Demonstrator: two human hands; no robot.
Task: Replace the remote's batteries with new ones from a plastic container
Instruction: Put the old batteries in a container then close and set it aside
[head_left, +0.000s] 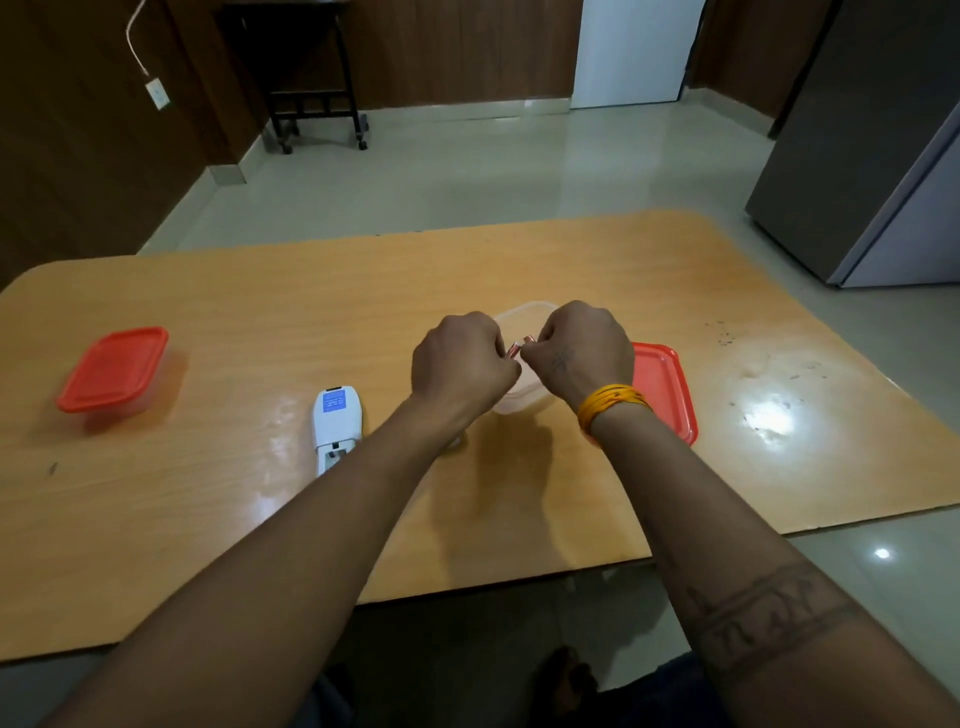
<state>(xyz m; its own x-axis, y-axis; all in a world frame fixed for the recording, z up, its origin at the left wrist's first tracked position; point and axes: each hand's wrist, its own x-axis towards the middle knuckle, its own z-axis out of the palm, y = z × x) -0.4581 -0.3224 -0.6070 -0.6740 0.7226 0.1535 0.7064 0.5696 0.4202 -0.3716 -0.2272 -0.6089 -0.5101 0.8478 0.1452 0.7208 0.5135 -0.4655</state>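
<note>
batteries (521, 345): small reddish cells, pinched between both hands above the open tub; count cannot be told.
left hand (460, 364): grip clenched on the batteries.
right hand (579, 353): grip clenched on the batteries; yellow band (613, 402) at the wrist.
tub (522, 312): clear, lidless, under the hands.
lid (665, 389): red, flat, just right of the tub.
remote (336, 426): white, face down, left of the hands, battery bay uncovered.
closed box (111, 371): red-lidded, far left.
surface (260, 322): wooden.

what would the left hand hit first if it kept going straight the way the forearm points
Likely the open clear container just beyond the left hand, whose knuckles already overlap its near rim. The small batteries pinched between it and the right hand sit slightly rightward. Depth is unclear, so height above the rim is uncertain.
</note>
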